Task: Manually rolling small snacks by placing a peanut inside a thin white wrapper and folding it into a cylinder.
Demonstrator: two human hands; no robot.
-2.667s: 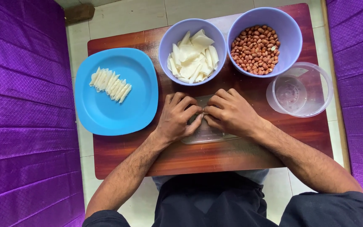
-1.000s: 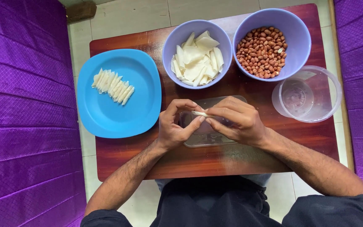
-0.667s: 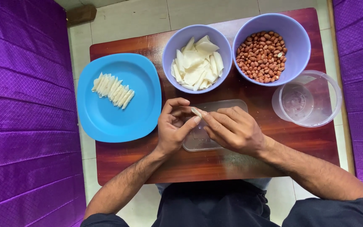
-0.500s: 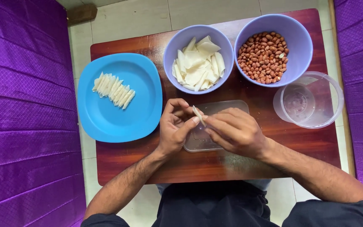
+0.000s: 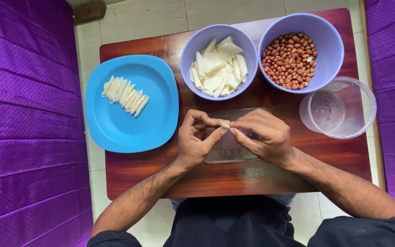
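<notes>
Both hands pinch one small white wrapper piece [image 5: 225,124]: left hand [image 5: 196,142] and right hand [image 5: 262,137] clamped on opposite ends, equally near.

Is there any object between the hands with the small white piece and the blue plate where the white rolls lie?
Nothing visible. The left hand and right hand pinch the small white piece; only bare brown wooden table separates them from the square blue plastic plate.

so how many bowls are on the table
2, both purple, at the far edge: left bowl holds white wrappers, right bowl holds peanuts. None looks hidden.
</notes>
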